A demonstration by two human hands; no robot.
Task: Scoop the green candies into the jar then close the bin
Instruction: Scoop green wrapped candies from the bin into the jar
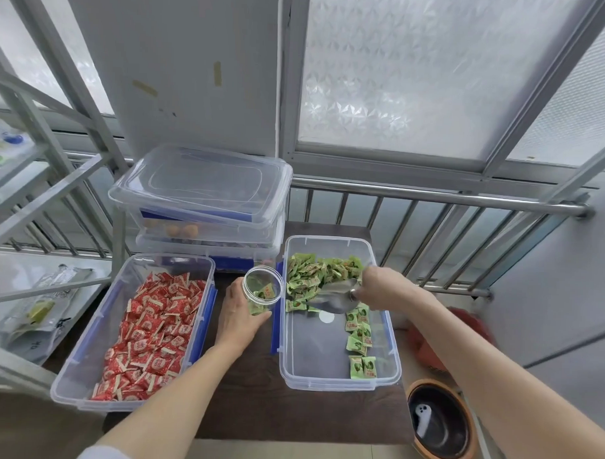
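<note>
One wide-angle head view looks forward and steeply down from above the near edge of the table [254,399], close over both forearms, facing a railing [432,196] and frosted window [419,72] behind.

On a small table [253,409] set against a railing [432,196], two open bins sit side by side: the left bin [83,366] full of wrapped candies [153,337], the right bin [323,374] with candies [313,271] heaped at its far end and a few more strung along its right wall. Between the bins, the left hand [238,316] holds a jar [262,289], tilted, with a few candies in it. The right hand [383,288] holds a scoop [333,299] inside the right bin, just near of the heap. Behind the left bin stands a stack of lidded bins [205,208]. A bowl [440,423] lies on the floor at the table's near right corner; shelving [38,185] stands to the left.
</note>
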